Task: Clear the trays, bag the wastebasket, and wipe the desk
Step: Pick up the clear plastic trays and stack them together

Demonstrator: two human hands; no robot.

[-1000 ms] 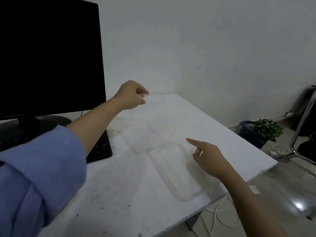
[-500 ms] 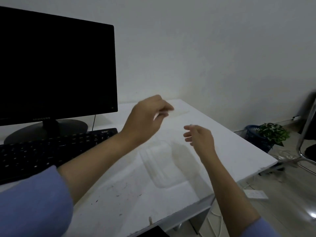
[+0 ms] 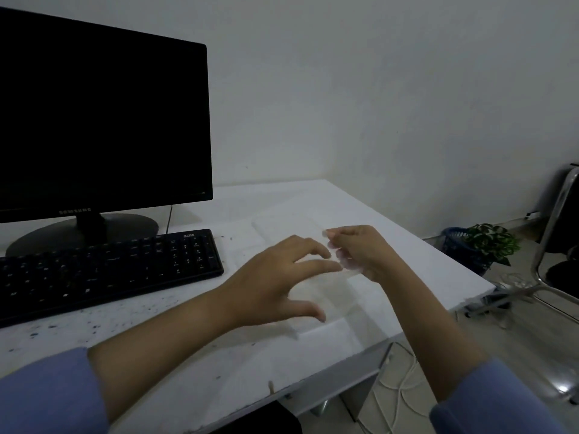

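A clear plastic tray (image 3: 332, 296) is over the right part of the white desk (image 3: 188, 349), hard to make out against it. My right hand (image 3: 360, 252) pinches its far right edge with curled fingers. My left hand (image 3: 282, 283) hovers over the tray's left side, fingers spread and thumb apart; whether it touches the plastic is unclear. A second clear tray (image 3: 282, 225) lies flat farther back on the desk. Dark specks of dirt dot the desk in front of the keyboard.
A black keyboard (image 3: 103, 270) and a dark monitor (image 3: 100, 120) take up the desk's left half. On the floor to the right stand a blue basket (image 3: 454, 245) with a green plant (image 3: 492, 242) and a chrome chair frame (image 3: 551, 233).
My left hand let go of the lifted tray and dropped lower with fingers spread. My right hand rose and took the tray's edge. The view swung left and down.
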